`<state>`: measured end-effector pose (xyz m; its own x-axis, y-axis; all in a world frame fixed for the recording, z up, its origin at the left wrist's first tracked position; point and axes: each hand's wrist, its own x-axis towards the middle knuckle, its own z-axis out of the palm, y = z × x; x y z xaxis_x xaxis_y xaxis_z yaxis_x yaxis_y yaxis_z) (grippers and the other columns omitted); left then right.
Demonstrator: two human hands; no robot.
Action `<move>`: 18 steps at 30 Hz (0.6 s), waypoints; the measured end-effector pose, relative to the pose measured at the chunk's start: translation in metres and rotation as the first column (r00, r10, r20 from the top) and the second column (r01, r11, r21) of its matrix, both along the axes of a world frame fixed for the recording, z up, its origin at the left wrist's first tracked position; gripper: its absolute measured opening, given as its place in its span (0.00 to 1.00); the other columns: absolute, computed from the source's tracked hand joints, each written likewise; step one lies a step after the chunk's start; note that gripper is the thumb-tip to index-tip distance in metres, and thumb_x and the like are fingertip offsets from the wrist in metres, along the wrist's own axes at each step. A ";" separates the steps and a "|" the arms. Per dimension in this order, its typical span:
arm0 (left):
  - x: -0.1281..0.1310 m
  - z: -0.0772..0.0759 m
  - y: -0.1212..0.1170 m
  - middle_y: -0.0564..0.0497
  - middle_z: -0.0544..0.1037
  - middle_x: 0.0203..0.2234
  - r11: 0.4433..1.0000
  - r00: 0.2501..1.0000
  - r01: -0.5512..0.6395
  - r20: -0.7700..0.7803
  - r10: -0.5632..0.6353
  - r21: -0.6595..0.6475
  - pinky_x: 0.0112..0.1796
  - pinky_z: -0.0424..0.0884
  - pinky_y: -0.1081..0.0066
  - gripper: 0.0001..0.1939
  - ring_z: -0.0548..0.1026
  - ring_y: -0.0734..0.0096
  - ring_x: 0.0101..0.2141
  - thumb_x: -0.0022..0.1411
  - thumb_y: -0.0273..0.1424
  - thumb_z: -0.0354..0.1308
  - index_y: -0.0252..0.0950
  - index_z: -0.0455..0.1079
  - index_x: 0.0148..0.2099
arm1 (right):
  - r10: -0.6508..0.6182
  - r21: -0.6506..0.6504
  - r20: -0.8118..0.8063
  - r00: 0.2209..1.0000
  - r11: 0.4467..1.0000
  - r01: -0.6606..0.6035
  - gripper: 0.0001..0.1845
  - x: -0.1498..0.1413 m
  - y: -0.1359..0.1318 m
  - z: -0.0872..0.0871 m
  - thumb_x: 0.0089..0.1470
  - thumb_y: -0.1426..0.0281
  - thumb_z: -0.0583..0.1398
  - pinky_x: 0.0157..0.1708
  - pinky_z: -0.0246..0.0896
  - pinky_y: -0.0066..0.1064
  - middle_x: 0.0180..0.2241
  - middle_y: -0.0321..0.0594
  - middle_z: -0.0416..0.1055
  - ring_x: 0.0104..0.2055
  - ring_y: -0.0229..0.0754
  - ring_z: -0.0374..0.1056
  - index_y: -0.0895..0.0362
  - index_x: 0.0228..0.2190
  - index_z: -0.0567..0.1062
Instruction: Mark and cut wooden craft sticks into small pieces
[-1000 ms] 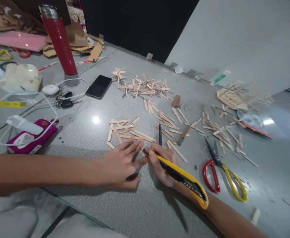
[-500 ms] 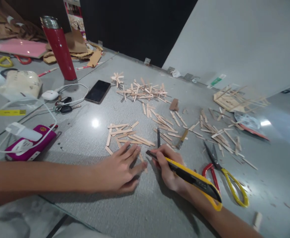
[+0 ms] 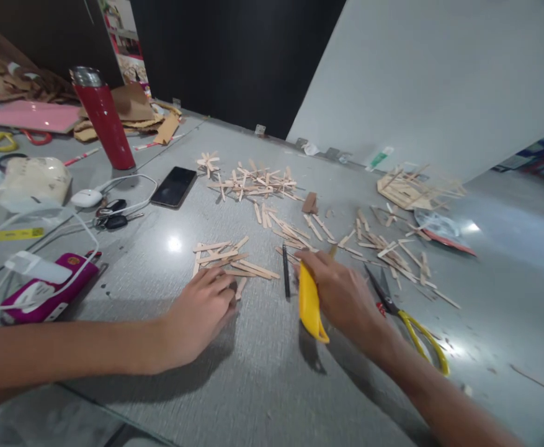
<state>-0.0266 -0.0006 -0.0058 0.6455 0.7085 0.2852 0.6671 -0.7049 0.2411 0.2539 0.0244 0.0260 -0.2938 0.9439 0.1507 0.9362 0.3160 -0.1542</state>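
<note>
My left hand (image 3: 201,320) lies low over the table with its fingers curled together. A short pale craft stick (image 3: 241,288) shows at its fingertips, partly hidden by them. Just beyond are several loose craft sticks (image 3: 220,253), some overlapping. My right hand (image 3: 341,288) is closed around a yellow utility knife (image 3: 311,304). The knife's rear end points towards me, and its blade end is hidden by the hand. A dark pen-like rod (image 3: 286,273) lies between my hands, just left of the knife.
Scissors (image 3: 392,304) with yellow and red handles lie right of my right hand. More sticks (image 3: 257,183) are heaped farther back. A stick structure (image 3: 406,189) stands at the back right. Leftwards are a phone (image 3: 175,186), red flask (image 3: 104,121), keys (image 3: 116,220) and purple case (image 3: 53,288).
My left hand has drawn left, its spread fingers now curled together. My right hand has turned over, so the knife's rear end has swung left and towards me. The view has shifted slightly.
</note>
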 end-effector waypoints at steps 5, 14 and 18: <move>-0.001 -0.002 0.004 0.47 0.80 0.40 0.996 0.996 0.013 0.089 -0.004 -0.093 0.49 0.76 0.57 0.11 0.77 0.59 0.45 0.72 0.22 0.55 0.36 0.73 0.36 | -0.274 -0.011 0.353 0.895 0.955 0.297 0.16 0.049 0.034 0.021 0.62 0.81 0.56 0.27 0.52 0.35 0.41 0.55 0.78 0.37 0.55 0.77 0.58 0.47 0.78; -0.002 -0.004 0.002 0.45 0.76 0.40 1.000 0.999 0.001 -0.044 0.000 0.015 0.49 0.73 0.58 0.09 0.74 0.56 0.45 0.73 0.21 0.50 0.36 0.70 0.43 | -0.460 0.018 0.273 0.845 0.880 0.474 0.14 0.128 0.059 0.020 0.60 0.80 0.59 0.31 0.57 0.39 0.41 0.59 0.80 0.41 0.63 0.78 0.57 0.45 0.79; -0.002 0.000 0.006 0.43 0.77 0.43 0.997 0.998 -0.021 -0.058 0.025 0.071 0.48 0.74 0.55 0.11 0.73 0.53 0.48 0.73 0.22 0.49 0.37 0.72 0.44 | -0.479 -0.028 0.175 0.860 0.871 0.490 0.06 0.145 0.058 0.018 0.60 0.72 0.62 0.28 0.55 0.40 0.30 0.57 0.79 0.31 0.59 0.76 0.58 0.34 0.81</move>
<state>-0.0291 0.0057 -0.0059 0.6467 0.7027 0.2967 0.6946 -0.7033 0.1516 0.3989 0.0824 0.0440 0.1893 0.9794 0.0708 0.9818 -0.1899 0.0028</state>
